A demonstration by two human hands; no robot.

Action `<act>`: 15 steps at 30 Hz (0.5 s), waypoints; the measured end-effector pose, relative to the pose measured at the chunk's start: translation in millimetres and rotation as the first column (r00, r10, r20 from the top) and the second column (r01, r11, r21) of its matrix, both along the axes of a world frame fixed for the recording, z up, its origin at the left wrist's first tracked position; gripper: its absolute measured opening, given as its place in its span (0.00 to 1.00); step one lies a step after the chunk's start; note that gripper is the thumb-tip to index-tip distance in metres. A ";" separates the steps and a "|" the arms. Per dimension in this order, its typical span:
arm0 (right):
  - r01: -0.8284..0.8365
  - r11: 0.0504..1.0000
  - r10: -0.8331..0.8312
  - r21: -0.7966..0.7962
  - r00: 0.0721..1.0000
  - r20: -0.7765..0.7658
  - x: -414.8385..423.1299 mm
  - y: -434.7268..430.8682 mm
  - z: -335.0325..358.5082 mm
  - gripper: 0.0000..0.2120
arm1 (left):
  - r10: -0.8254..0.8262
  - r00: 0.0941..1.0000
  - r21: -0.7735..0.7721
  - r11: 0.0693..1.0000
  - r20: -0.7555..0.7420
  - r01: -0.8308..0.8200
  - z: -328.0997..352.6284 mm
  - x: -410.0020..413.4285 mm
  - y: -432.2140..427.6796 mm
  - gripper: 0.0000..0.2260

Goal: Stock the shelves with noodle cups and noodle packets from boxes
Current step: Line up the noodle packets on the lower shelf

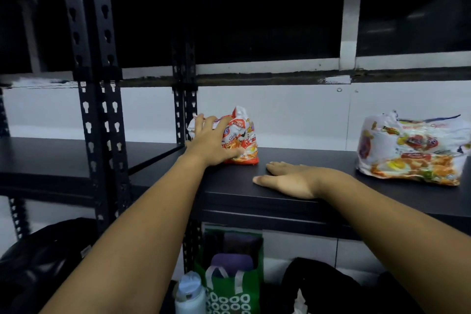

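Black shelf [331,160] on slotted uprights [102,122], white wall [293,115] behind, dark window [267,7] above; left hand [211,140] grips red packet [244,135] at frame centre, upright, long axis vertical; right hand [288,181] lies flat, fingers straight, on shelf; second packet [413,148] at right edge lies left-right.

the left grip [212,144] and right grip [289,181] are bare hands at the ends of bare forearms [142,214].
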State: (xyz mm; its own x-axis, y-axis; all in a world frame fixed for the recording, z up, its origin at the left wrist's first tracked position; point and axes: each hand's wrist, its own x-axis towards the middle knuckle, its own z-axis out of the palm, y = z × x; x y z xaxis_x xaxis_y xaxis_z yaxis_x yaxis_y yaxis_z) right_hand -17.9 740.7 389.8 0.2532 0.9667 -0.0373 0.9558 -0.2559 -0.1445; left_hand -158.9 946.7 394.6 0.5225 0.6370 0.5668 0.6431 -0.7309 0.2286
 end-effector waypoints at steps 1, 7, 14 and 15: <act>-0.003 1.000 0.003 -0.001 1.000 -0.004 0.5 3.9 0.1 0.41 | -0.004 1.000 -0.007 1.000 -0.007 0.004 1.0 2.8 6.3 0.46; -0.012 1.000 0.012 -0.001 1.000 -0.026 7.0 16.6 0.1 0.43 | 0.050 0.990 -0.046 0.997 -0.132 -0.057 9.0 17.6 37.4 0.49; -0.007 1.000 0.008 0.005 1.000 -0.029 10.8 20.4 -2.5 0.43 | 0.177 0.963 -0.023 0.982 -0.201 -0.186 15.8 36.6 68.4 0.51; -0.003 1.000 0.003 0.004 1.000 -0.031 10.2 20.5 -1.9 0.43 | 0.183 0.962 -0.023 0.981 -0.201 -0.191 15.9 38.9 72.2 0.51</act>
State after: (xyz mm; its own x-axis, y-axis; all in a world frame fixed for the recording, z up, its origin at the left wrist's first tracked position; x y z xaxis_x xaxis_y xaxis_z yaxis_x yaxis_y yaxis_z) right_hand -7.6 761.2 387.9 0.2490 0.9676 -0.0413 0.9517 -0.2524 -0.1749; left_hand -120.0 1018.8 410.5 0.4904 0.7550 0.4353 0.8030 -0.5856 0.1109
